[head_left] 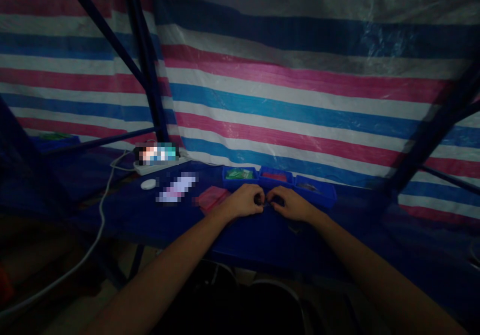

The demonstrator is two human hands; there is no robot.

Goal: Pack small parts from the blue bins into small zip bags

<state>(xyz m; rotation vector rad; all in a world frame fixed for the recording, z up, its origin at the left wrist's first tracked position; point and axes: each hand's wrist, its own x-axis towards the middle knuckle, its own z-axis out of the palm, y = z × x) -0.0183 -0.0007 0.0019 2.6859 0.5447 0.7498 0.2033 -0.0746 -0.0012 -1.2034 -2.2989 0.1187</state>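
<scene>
Blue worktop (255,240) spreads under your two bare hands in dim light, with striped plastic sheeting (300,105) hanging beyond it. Your left hand (245,200) and right hand (288,203) are close together near its middle, backs upward, fingers curled towards the thumbs. Between the facing fingertips is a small faint item (267,204), at three o'clock from the left hand and nine o'clock from the right; it is too dark to identify, and you cannot tell whether either grip is pinched on it. Taking the hands as the clock's centre, three blue trays stand in a row beyond them: the left tray (224,179) at eleven o'clock holds green packets (239,174), the middle tray (276,181) at twelve holds red contents (273,176), and the right tray (325,197) at two holds something greyish and unclear. At nine o'clock, just beside your left wrist, lies a red item (211,198). Farther out, towards ten o'clock, are a pixelated slab (177,187), a round white disc (149,184) and a white power strip (159,167).
</scene>
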